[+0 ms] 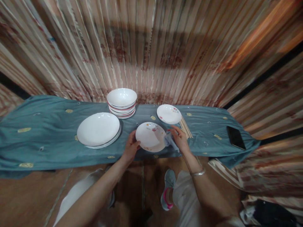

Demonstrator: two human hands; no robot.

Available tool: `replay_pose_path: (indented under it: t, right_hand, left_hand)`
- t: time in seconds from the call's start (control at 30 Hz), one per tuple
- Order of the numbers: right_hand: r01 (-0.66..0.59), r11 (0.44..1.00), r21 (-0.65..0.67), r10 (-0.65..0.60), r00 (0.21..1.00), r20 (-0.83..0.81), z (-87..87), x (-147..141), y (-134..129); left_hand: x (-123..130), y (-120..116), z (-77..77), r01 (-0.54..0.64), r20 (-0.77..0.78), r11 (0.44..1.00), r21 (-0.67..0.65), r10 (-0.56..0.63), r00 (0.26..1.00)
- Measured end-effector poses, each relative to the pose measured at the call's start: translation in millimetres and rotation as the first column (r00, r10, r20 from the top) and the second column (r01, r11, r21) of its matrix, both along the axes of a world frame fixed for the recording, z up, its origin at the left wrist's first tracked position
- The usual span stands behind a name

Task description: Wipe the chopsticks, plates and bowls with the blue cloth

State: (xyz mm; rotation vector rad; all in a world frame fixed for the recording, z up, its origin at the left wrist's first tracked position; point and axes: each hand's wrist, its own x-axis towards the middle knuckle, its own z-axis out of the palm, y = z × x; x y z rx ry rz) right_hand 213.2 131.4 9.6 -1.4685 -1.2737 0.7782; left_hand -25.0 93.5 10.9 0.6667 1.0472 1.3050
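A white plate with a floral pattern (151, 137) is tilted toward me near the table's front edge. My left hand (131, 145) grips its left rim, thumb on the upper face. At the plate's right rim, my right hand (180, 138) is closed on a bluish-grey cloth (170, 141), which touches the rim. Behind the cloth lies another floral plate (168, 114), with light wooden chopsticks (186, 127) beside it, just past my right hand.
Large white plates (98, 129) are stacked at the left, with a stack of bowls (121, 97) behind them. A black phone (236, 137) lies on the right of the green tablecloth (54, 135). A striped curtain (151, 47) hangs behind the table.
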Motion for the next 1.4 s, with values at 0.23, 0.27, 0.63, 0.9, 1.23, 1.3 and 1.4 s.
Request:
replay_pose_path:
  t: [0.23,0.27,0.63,0.9,1.23,1.3,1.4]
  right_hand:
    - [-0.207,0.964,0.168,0.142,0.932,0.334,-8.2,-29,3]
    - [-0.221,0.957,0.188,0.123,0.897,0.425,-9.8,-31,2]
    - [-0.341,0.928,0.148,0.074,0.560,0.825,1.8,-46,-13]
    - [-0.259,0.964,-0.063,0.180,0.462,0.868,-6.0,-52,3]
    - [-0.257,0.962,-0.094,0.214,0.493,0.843,4.0,-75,24]
    - [-0.275,0.958,-0.075,0.212,0.511,0.833,3.7,-79,25]
    - [-0.300,0.951,-0.076,0.239,0.554,0.797,2.0,-84,27]
  left_hand:
    - [3,6,0.9,0.041,0.030,0.999,-0.036,-0.039,0.999]
    - [3,6,2.2,0.043,0.032,0.998,-0.039,-0.041,0.999]
    - [-3,11,0.4,0.060,0.042,0.996,-0.060,-0.058,0.997]
    - [-6,11,-0.8,0.083,0.029,0.995,-0.048,-0.081,0.996]
    - [-7,10,-1.9,0.079,0.047,0.995,-0.057,-0.077,0.996]
    - [-7,10,-2.1,0.088,0.049,0.994,-0.058,-0.085,0.995]
    - [-7,9,-2.8,0.095,0.058,0.994,-0.054,-0.092,0.994]
